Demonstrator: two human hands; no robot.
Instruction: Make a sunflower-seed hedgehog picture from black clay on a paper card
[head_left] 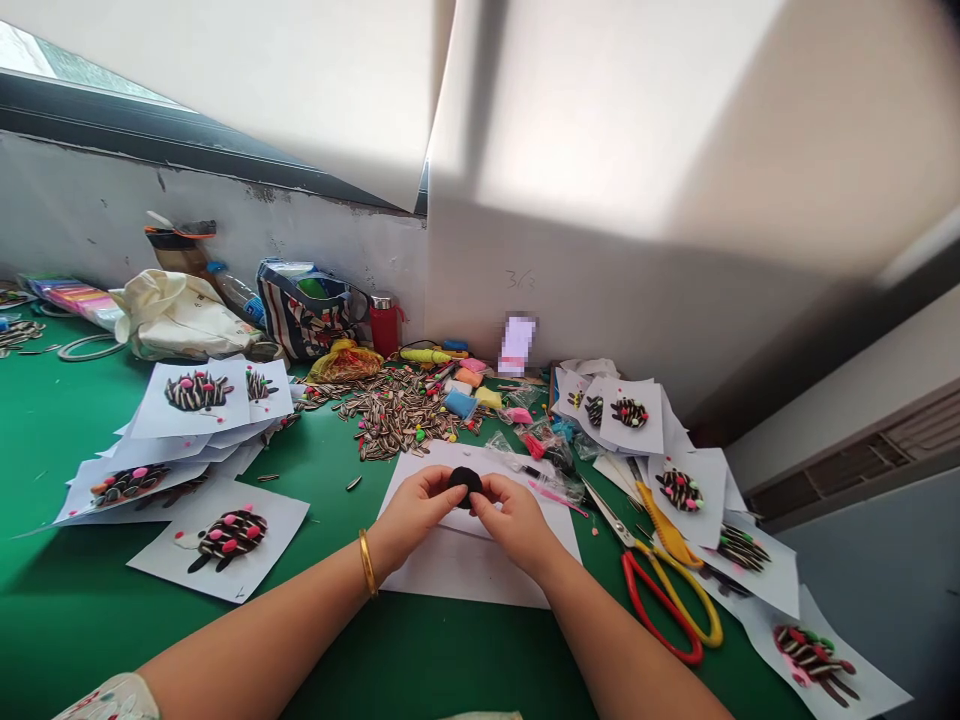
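Observation:
Between my two hands is a flat, round black disc that looks like modelling clay (466, 486), held over white paper (495, 570). My left hand (424, 510) pinches its left edge, thumb on the near face. On the other side my right hand (514, 515) grips the right edge the same way. A gold bangle (367, 563) circles my left wrist. Beyond the paper lies a heap of striped sunflower seeds (397, 405). Packets of coloured clay, among them a blue one (460, 404), sit beside the seeds. A pink tool (555, 497) rests on the paper's right side.
Scissors with red and yellow handles (660, 590) lie right of the paper. Cards with seed-and-clay hedgehogs are stacked at left (225, 425) and right (652, 440); one single card (277, 520) lies nearer. Bags (180, 320), a red flask (385, 328) and a phone (517, 343) stand along the wall.

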